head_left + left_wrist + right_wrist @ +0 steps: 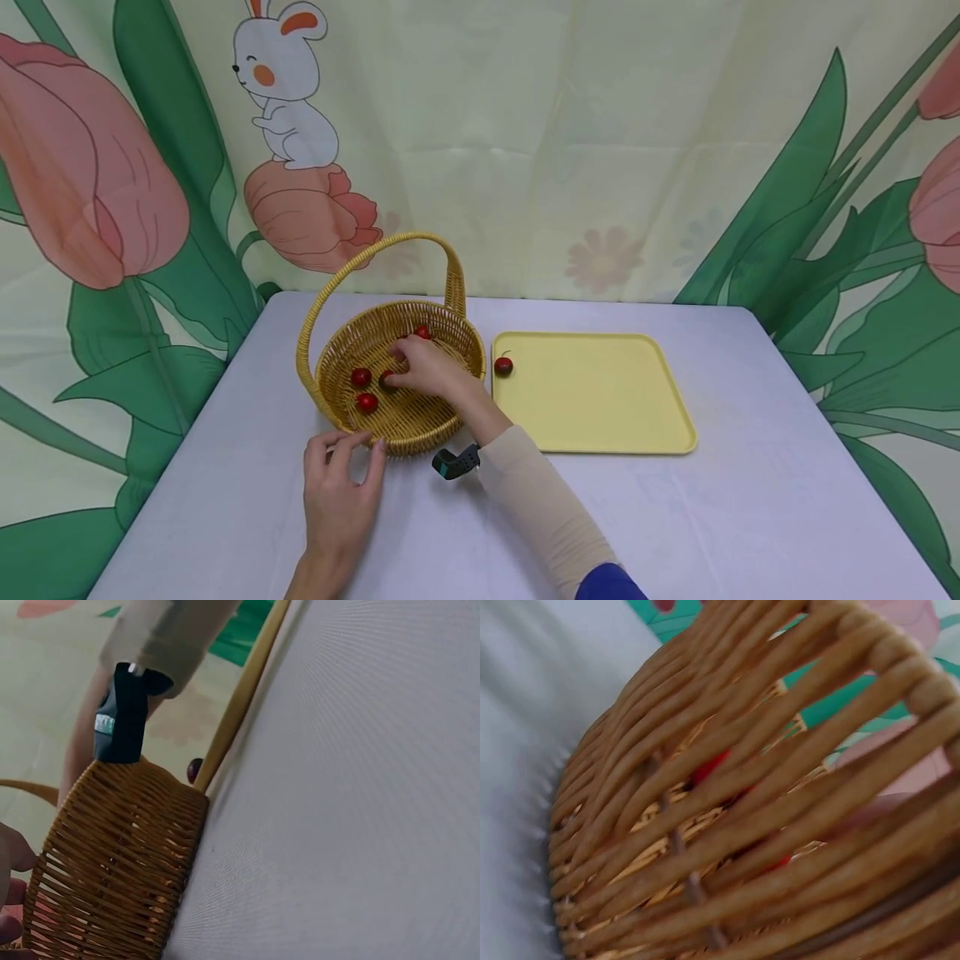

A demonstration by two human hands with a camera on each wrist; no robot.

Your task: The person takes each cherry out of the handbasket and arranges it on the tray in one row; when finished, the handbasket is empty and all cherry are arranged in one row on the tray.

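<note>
A round wicker basket (408, 433) with a tall arched handle holds several red cherries (367, 402). My right hand (435, 367) reaches down inside it, thumb and index finger apart. The thumb tip touches a dark cherry (386, 382), which that hand partly covers. At the basket's near left rim, my left hand (341, 479) holds on with bent fingers, its thumb low against the outer side. Some of its fingertips (16, 851) show at the rim in the left wrist view. Wickerwork (727, 772) hides the right hand's fingertips in the right wrist view.
Right of the basket lies a shallow yellow tray (600, 400), with one dark red cherry (503, 367) at its left edge. A white cloth (750, 517) covers the table. Behind it hangs a printed curtain (487, 167). A dark wrist device (456, 462) hangs beneath the right forearm.
</note>
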